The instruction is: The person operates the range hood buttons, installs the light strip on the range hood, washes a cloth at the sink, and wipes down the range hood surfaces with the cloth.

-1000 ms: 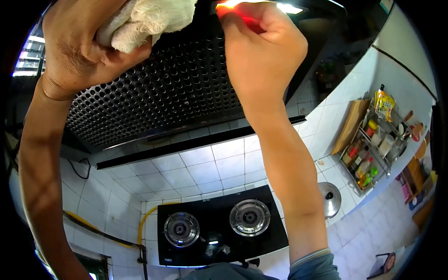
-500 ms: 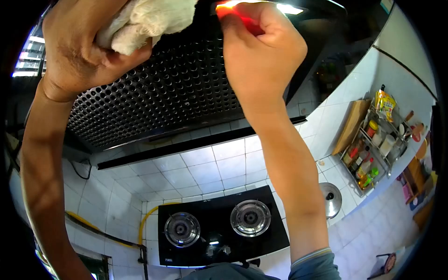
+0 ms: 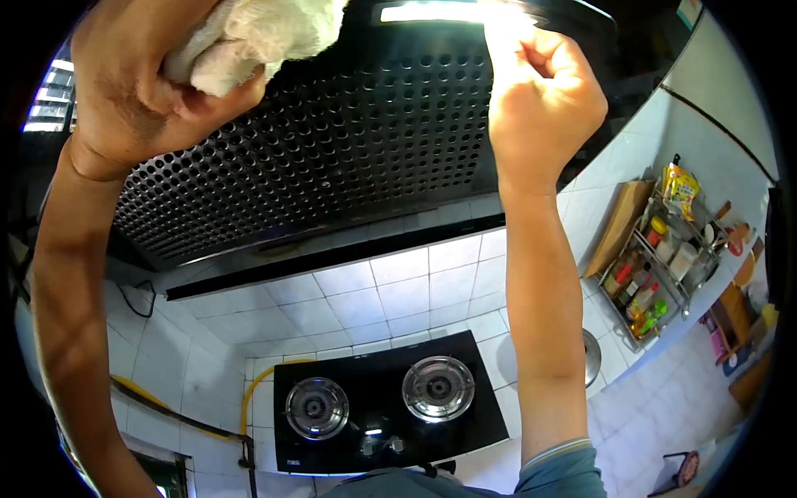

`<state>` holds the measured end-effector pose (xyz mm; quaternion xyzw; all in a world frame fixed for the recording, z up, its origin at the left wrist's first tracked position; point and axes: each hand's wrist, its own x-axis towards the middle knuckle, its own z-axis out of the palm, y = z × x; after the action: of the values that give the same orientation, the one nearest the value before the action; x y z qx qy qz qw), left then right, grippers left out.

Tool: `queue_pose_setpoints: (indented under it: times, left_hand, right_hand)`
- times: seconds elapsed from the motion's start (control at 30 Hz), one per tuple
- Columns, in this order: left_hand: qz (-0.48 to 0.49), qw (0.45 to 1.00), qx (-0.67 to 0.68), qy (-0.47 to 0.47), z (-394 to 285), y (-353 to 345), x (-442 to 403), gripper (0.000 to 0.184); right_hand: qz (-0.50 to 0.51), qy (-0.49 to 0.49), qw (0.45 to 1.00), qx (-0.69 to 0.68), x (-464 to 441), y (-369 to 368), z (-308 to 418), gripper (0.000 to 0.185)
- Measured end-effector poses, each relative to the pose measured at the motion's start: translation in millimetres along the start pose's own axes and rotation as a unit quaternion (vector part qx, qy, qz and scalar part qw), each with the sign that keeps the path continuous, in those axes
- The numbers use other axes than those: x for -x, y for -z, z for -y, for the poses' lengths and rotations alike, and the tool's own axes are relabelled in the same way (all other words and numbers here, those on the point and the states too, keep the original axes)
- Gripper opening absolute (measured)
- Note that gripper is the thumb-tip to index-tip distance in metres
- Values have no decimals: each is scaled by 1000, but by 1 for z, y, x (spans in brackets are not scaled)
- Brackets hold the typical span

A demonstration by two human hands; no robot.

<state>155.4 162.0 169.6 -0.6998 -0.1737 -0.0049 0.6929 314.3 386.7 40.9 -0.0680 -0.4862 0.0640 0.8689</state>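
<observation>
My left hand (image 3: 141, 83) is raised at the upper left, its fingers wrapped round a crumpled whitish cloth (image 3: 257, 41). Behind it spreads the black perforated panel of the range hood (image 3: 332, 158). My right hand (image 3: 544, 100) is up at the hood's lit lamp strip (image 3: 440, 12), by its right end. Its fingers are curled in, and the fingertips are washed out by the glare, so anything between them cannot be made out.
Below is a black two-burner gas stove (image 3: 382, 415). On the right, a metal rack (image 3: 656, 266) holds bottles and jars beside a wooden board (image 3: 618, 228). A round metal lid (image 3: 591, 358) is partly behind my right forearm. A yellow hose (image 3: 247, 394) runs left of the stove.
My right hand has moved right along the lamp strip, uncovering its left part. My left hand with the cloth has barely shifted.
</observation>
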Motion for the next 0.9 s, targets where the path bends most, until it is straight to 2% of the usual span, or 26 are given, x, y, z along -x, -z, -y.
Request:
queue_pose_setpoints:
  times: [0.03,0.07,0.13,0.23,0.33,0.5,0.57,0.9]
  left_hand:
    - [4,1000,3,1,0,1,1,54]
    - [7,1000,7,5,1,2,1,54]
    - [13,1000,9,9,1,4,4,54]
    - [17,1000,16,20,2,4,8,54]
    - [21,999,23,27,3,7,11,55]
    - [27,998,36,40,4,7,18,55]
    - [29,998,40,41,4,8,18,55]
    - [31,997,55,50,4,8,22,56]
  right_hand:
    - [-27,25,999,-11,-3,1,-8,10]
    - [-4,-39,999,-19,-6,8,-6,11]
    - [3,-78,997,-17,-10,12,1,11]
    - [1,-80,996,-41,-12,13,-2,12]
    - [0,-21,1000,2,-13,13,-8,14]
    - [13,4,998,54,-13,14,-2,14]
    - [10,-136,990,-42,-14,12,6,14]
    - [12,-165,980,-110,-15,12,10,11]
